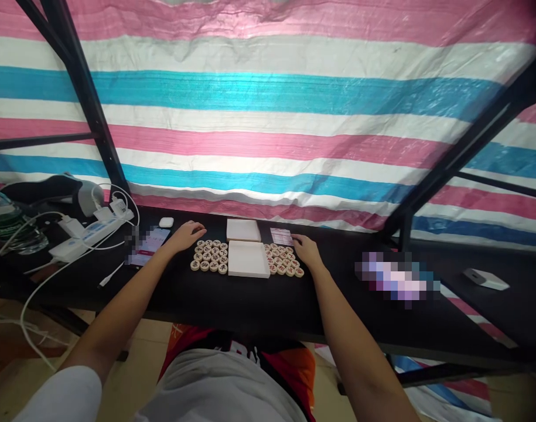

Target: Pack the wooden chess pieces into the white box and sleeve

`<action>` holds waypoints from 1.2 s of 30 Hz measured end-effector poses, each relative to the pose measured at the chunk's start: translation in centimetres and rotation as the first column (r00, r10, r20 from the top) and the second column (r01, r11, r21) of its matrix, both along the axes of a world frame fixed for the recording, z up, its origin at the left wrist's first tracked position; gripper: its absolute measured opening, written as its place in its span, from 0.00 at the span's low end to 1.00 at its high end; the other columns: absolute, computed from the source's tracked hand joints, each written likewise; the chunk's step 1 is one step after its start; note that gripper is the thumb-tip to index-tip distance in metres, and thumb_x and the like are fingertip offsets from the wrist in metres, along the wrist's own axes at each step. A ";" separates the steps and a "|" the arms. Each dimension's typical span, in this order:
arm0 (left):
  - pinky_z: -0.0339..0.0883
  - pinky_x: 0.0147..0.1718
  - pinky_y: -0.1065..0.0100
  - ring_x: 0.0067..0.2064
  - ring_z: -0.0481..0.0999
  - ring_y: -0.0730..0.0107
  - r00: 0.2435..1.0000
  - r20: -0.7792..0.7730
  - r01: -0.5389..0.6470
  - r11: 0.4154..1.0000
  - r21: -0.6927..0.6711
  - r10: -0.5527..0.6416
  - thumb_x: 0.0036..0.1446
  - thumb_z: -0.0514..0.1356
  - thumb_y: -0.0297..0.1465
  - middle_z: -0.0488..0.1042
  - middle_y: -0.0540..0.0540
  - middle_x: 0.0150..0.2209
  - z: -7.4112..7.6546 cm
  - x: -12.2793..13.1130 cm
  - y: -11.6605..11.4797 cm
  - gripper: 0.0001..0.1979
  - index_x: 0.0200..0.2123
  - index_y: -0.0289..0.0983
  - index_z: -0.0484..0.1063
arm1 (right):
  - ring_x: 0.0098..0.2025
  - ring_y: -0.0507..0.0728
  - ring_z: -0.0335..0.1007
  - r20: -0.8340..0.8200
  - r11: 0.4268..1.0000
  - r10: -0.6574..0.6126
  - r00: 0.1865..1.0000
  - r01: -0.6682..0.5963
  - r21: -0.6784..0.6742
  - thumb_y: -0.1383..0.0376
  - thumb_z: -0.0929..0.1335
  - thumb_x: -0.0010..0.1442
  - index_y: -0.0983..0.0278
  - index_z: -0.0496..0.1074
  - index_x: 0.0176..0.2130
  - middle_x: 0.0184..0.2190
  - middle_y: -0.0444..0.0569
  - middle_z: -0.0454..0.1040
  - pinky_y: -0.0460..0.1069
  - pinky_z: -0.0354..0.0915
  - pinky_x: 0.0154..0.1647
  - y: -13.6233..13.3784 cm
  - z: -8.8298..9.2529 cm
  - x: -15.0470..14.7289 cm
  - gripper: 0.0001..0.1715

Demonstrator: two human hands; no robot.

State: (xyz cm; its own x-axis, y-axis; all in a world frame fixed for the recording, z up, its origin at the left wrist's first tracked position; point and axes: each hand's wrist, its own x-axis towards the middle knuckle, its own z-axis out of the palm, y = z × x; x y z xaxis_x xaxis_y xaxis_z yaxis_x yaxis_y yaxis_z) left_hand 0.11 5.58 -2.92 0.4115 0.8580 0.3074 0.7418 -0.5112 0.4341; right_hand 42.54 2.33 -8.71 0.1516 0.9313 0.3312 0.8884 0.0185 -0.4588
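Note:
On the black table (250,299) lie two groups of round wooden chess pieces, a left group (210,256) and a right group (283,260), with a white box (248,258) between them and its lid (243,230) behind. My left hand (187,234) rests beside the left group's far corner, fingers curled and touching the table. My right hand (306,248) lies at the right group's far edge, fingers stretched toward a small card (281,236). I cannot see anything held in either hand.
A phone (147,245) and a small white case (166,222) lie left of my left hand. Further left are a power strip (88,235) with white cables and a water bottle (4,223). A white device (486,279) sits far right. Black frame bars cross a striped tarp behind.

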 end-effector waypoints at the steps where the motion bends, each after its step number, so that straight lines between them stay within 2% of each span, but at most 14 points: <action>1: 0.62 0.48 0.64 0.44 0.71 0.62 1.000 0.000 0.009 1.000 -0.002 -0.009 0.59 0.49 0.44 0.72 0.43 0.41 -0.1 0.1 0.0 0.22 0.43 0.36 0.73 | 0.52 0.58 0.67 0.026 0.998 0.032 0.999 -0.031 -0.053 0.66 0.58 0.59 0.67 0.73 0.48 0.49 0.54 0.73 0.50 0.57 0.57 -0.2 0.2 -0.2 0.22; 6: 0.59 0.53 0.64 0.50 0.69 0.61 0.999 -0.023 0.036 0.999 -0.037 -0.037 0.60 0.47 0.45 0.71 0.42 0.48 -0.5 0.6 -0.2 0.24 0.48 0.36 0.72 | 0.55 0.57 0.64 0.071 0.977 0.150 0.986 -0.137 -0.164 0.64 0.54 0.63 0.68 0.73 0.48 0.52 0.54 0.71 0.49 0.54 0.58 -0.5 1.1 -1.3 0.25; 12: 0.58 0.53 0.65 0.50 0.69 0.63 0.994 -0.058 0.092 0.994 -0.055 -0.095 0.61 0.46 0.45 0.72 0.43 0.49 -0.6 1.3 -0.5 0.25 0.49 0.37 0.72 | 0.56 0.57 0.63 0.070 0.965 0.171 0.983 -0.153 -0.212 0.64 0.53 0.64 0.68 0.72 0.50 0.53 0.56 0.69 0.50 0.54 0.57 -0.8 1.8 -2.0 0.26; 22: 0.59 0.52 0.65 0.50 0.69 0.61 0.993 -0.033 0.111 0.990 -0.082 -0.114 0.62 0.45 0.46 0.73 0.44 0.48 -0.5 1.4 -0.7 0.25 0.48 0.38 0.72 | 0.55 0.58 0.65 0.157 0.961 0.242 0.958 -0.214 -0.175 0.68 0.53 0.64 0.68 0.70 0.51 0.52 0.56 0.71 0.51 0.57 0.56 -0.9 1.4 -2.4 0.25; 28: 0.58 0.52 0.64 0.53 0.67 0.60 0.981 -0.028 0.187 0.979 -0.075 -0.190 0.61 0.45 0.48 0.70 0.43 0.53 -0.1 2.6 -2.1 0.28 0.55 0.37 0.66 | 0.55 0.59 0.64 0.141 0.966 0.253 0.957 -0.243 -0.086 0.69 0.54 0.63 0.68 0.70 0.51 0.51 0.57 0.71 0.53 0.57 0.57 -0.9 1.6 -2.4 0.24; 30: 0.55 0.54 0.63 0.54 0.66 0.61 0.971 -0.038 0.236 0.971 -0.039 -0.237 0.62 0.44 0.47 0.69 0.43 0.54 0.5 3.2 -2.7 0.28 0.59 0.38 0.61 | 0.55 0.58 0.64 0.119 0.966 0.259 0.959 -0.260 -0.010 0.66 0.55 0.64 0.67 0.71 0.50 0.51 0.56 0.71 0.53 0.56 0.58 -1.0 2.2 -3.4 0.23; 32: 0.50 0.57 0.60 0.55 0.65 0.62 0.965 -0.046 0.260 0.966 0.014 -0.259 0.64 0.42 0.46 0.68 0.43 0.55 1.0 3.8 -3.0 0.28 0.61 0.40 0.57 | 0.55 0.58 0.63 0.111 0.944 0.318 0.942 -0.326 0.060 0.63 0.56 0.64 0.65 0.71 0.50 0.52 0.54 0.70 0.53 0.55 0.59 -1.2 2.9 -5.3 0.22; 34: 0.43 0.60 0.57 0.57 0.63 0.62 0.963 -0.070 0.263 0.964 0.039 -0.260 0.64 0.41 0.46 0.67 0.44 0.56 1.3 4.3 -3.1 0.28 0.61 0.40 0.58 | 0.57 0.58 0.60 0.149 0.903 0.405 0.902 -0.420 0.089 0.62 0.57 0.64 0.65 0.71 0.51 0.52 0.53 0.70 0.53 0.55 0.59 -1.4 3.6 -7.5 0.22; 36: 0.39 0.61 0.55 0.59 0.61 0.61 0.959 -0.118 0.261 0.965 0.021 -0.257 0.64 0.41 0.47 0.67 0.44 0.56 1.3 4.8 -3.0 0.27 0.59 0.41 0.61 | 0.54 0.58 0.64 0.208 0.878 0.461 0.863 -0.478 0.037 0.65 0.58 0.63 0.65 0.71 0.50 0.50 0.54 0.72 0.53 0.57 0.58 -1.5 4.0 -9.3 0.21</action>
State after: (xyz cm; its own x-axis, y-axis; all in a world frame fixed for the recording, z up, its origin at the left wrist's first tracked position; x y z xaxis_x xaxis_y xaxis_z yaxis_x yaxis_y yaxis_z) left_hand 4.87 2.58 -1.60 0.6518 0.7068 0.2748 0.6252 -0.7059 0.3328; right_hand 33.19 0.87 -4.74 -0.3694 0.8438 0.3893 0.8333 0.4862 -0.2631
